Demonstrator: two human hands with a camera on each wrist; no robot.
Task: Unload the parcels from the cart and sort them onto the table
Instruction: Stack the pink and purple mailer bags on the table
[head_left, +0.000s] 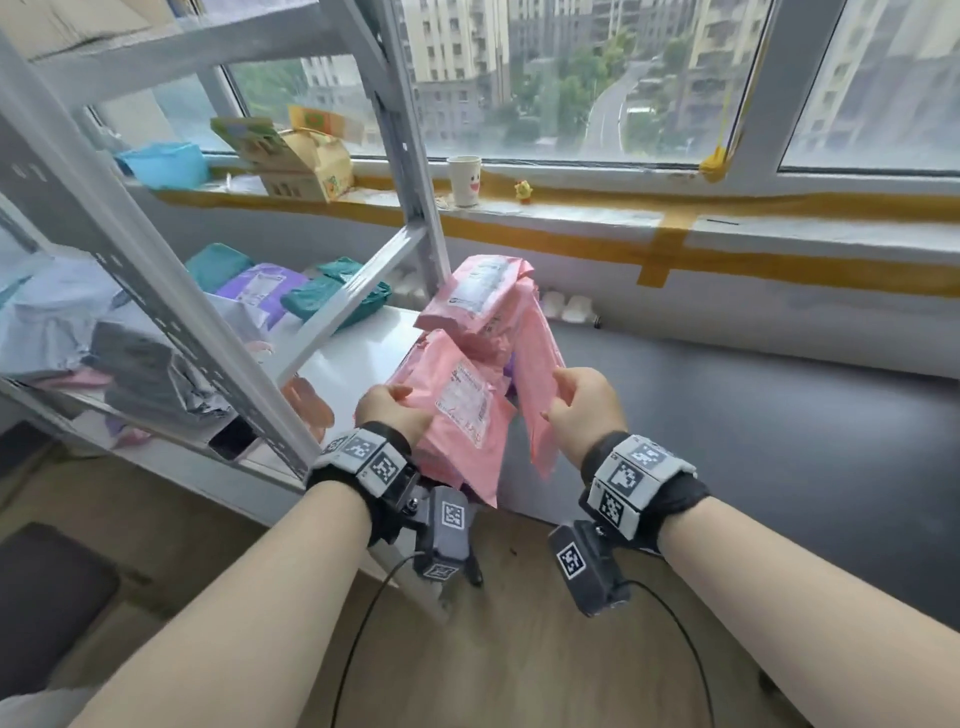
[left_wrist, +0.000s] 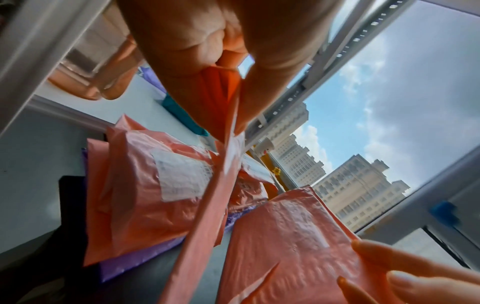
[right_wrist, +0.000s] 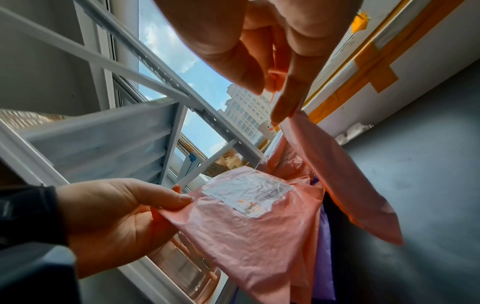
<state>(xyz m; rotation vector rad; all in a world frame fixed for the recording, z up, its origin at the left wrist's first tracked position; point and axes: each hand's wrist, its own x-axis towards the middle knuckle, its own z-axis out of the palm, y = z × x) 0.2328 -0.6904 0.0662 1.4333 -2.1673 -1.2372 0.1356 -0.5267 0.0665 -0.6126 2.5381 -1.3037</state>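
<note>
My left hand (head_left: 395, 399) pinches the near corner of a pink parcel with a white label (head_left: 462, 410), thumb on top; the right wrist view shows this parcel (right_wrist: 246, 222) and the left hand (right_wrist: 116, 216). My right hand (head_left: 563, 395) pinches the top edge of a second, plain pink parcel (head_left: 535, 384), which hangs down beside the first. In the left wrist view that bubble-textured parcel (left_wrist: 298, 246) sits at lower right. Behind both, more pink parcels (head_left: 475, 301) are piled on a purple one (left_wrist: 142, 257) at the corner of the white table (head_left: 353, 353).
A grey metal rack post (head_left: 410, 156) and its diagonal brace (head_left: 343, 312) stand just left of the hands. Teal (head_left: 332, 301), purple (head_left: 260, 288) and grey parcels (head_left: 150, 374) lie further left on the table. A paper cup (head_left: 464, 179) and cardboard box (head_left: 306, 166) sit on the sill.
</note>
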